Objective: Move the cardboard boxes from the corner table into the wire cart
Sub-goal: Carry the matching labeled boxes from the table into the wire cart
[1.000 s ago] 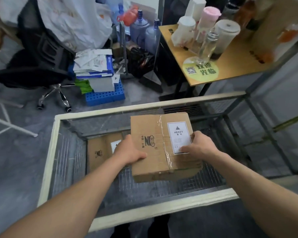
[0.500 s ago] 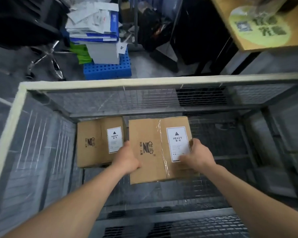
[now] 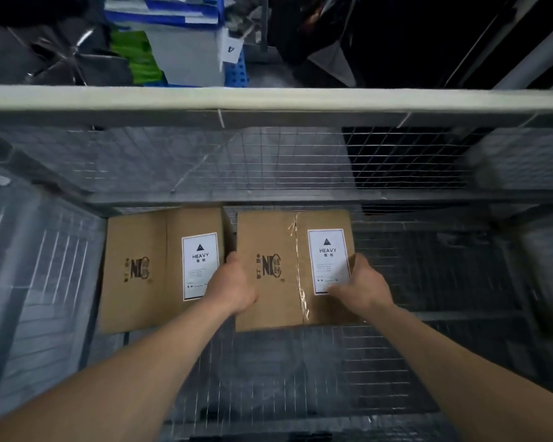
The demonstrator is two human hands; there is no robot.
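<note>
Left hand [image 3: 233,287]: curled over the left edge of the box, fingers tucked down into the narrow gap beside its neighbour.
Right hand [image 3: 363,287]: gripping the right edge, thumb lying on the white label [image 3: 328,260]; the fingers go over the side, out of sight.
Box in hand [image 3: 278,301]: flat, label up, deep inside the cart close to the far wall.
Second box [image 3: 141,269]: already lying in the cart, just beside the held one on its left, with a thin gap between them.
Cart [image 3: 268,97]: pale rim across the top of the view, mesh walls and mesh floor [image 3: 300,378] below.
Just changed: a second ago the box was held up at rim height; half a second ago it was partway down; now its top looks level with the second box.
Whether it rests on the floor: I cannot tell from here.
View: the wooden table with bottles has dropped out of sight as the person leans in.
Meaning for the task: this box is as good as delivered, I'd say; letting go is what remains, with care for the left fingers in that gap.
Beyond the cart: stacked papers [image 3: 160,14] on the floor.
</note>
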